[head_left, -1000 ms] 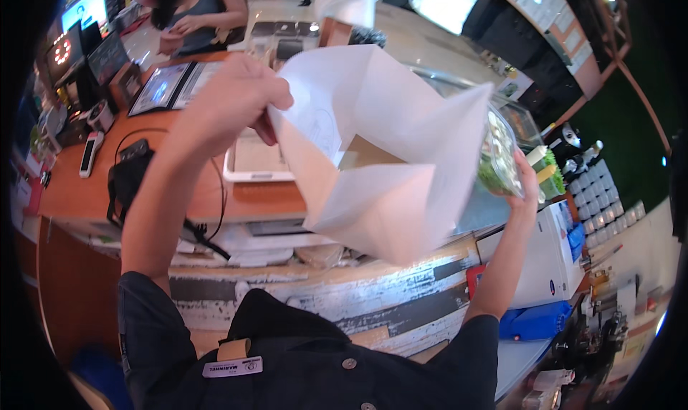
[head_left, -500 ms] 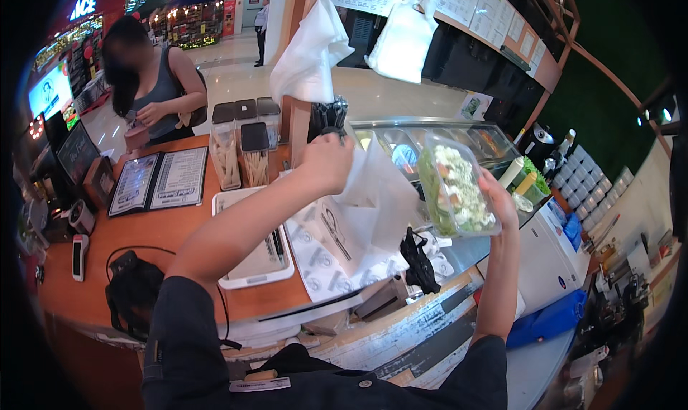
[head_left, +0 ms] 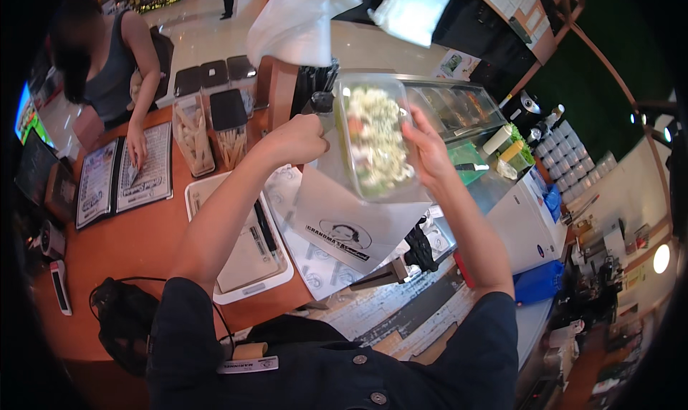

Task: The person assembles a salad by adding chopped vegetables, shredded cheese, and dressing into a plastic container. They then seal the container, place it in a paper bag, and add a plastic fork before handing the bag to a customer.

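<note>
My right hand (head_left: 430, 146) grips a clear plastic container (head_left: 374, 136) by its right side. Salad shows through it: green leaves, white crumbled pieces and a bit of orange-red. The container is tilted up and slightly blurred. My left hand (head_left: 299, 139) is closed, seemingly pinching the upper edge of a white printed bag (head_left: 337, 227); its fingertips are partly hidden. The bag hangs below and behind the container, over patterned paper (head_left: 281, 188) on the counter. Whether the container is inside the bag's mouth or only in front of it, I cannot tell.
A white tray (head_left: 287, 277) lies beside the paper. Lidded tubs of sticks (head_left: 192, 139) and an open menu (head_left: 147, 168) stand on the wooden counter (head_left: 136, 252). Across it, a person's hand (head_left: 136, 143) rests on the menu. Right is a glass-fronted food case (head_left: 459, 113).
The container has moved left and upward toward my left hand. The white bag has swung down, its print now facing me. The person opposite has reached onto the menu. My view has shifted.
</note>
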`<state>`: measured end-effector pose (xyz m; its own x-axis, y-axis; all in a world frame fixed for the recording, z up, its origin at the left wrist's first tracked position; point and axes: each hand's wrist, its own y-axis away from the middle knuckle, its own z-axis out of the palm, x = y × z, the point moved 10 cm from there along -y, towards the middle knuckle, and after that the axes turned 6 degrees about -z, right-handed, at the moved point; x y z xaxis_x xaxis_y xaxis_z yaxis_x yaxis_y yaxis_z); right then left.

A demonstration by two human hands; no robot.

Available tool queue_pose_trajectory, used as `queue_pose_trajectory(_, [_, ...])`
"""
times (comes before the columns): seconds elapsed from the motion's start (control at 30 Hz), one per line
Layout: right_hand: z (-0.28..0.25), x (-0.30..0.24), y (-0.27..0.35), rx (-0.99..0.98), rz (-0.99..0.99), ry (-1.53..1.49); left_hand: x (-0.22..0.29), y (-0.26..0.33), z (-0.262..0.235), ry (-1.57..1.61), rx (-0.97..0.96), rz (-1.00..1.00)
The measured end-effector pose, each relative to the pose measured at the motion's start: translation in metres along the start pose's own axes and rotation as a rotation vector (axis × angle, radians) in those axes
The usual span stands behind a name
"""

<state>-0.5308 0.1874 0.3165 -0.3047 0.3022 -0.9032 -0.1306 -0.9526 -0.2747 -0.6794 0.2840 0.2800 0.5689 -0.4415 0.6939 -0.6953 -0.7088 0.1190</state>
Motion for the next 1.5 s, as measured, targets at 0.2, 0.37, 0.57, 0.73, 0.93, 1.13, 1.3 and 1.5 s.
queue_pose_trajectory(0.2, [0.011,0.028,0.036,-0.422,0.515,0.452,0.001,0.052,-0.015,0.106,0.076,-0.027])
queue_pose_trajectory(0.37, [-0.023,0.100,0.049,-0.400,1.016,0.633,0.044,0.094,0.022,0.000,0.104,0.248])
queue_pose_trajectory(0.57, [-0.023,0.181,0.065,-0.568,1.230,0.593,0.034,0.102,0.011,0.082,0.164,0.166])
queue_pose_trajectory(0.73, [-0.013,0.215,0.086,-0.878,1.294,0.791,0.015,0.101,-0.008,0.113,0.122,0.176])
queue_pose_trajectory(0.93, [0.003,0.172,0.046,-1.476,0.837,1.613,-0.114,0.073,-0.139,0.106,0.587,-0.152])
queue_pose_trajectory(1.13, [0.091,0.029,0.002,-1.105,0.390,1.405,-0.246,0.035,-0.194,-0.381,0.771,-0.543])
queue_pose_trajectory(1.3, [0.156,-0.050,-0.016,-0.899,-0.095,1.577,-0.200,0.039,-0.225,-0.486,0.811,-0.464])
queue_pose_trajectory(1.5, [0.197,-0.019,-0.083,-0.581,0.230,1.024,-0.022,0.130,-0.225,-0.554,1.150,0.096])
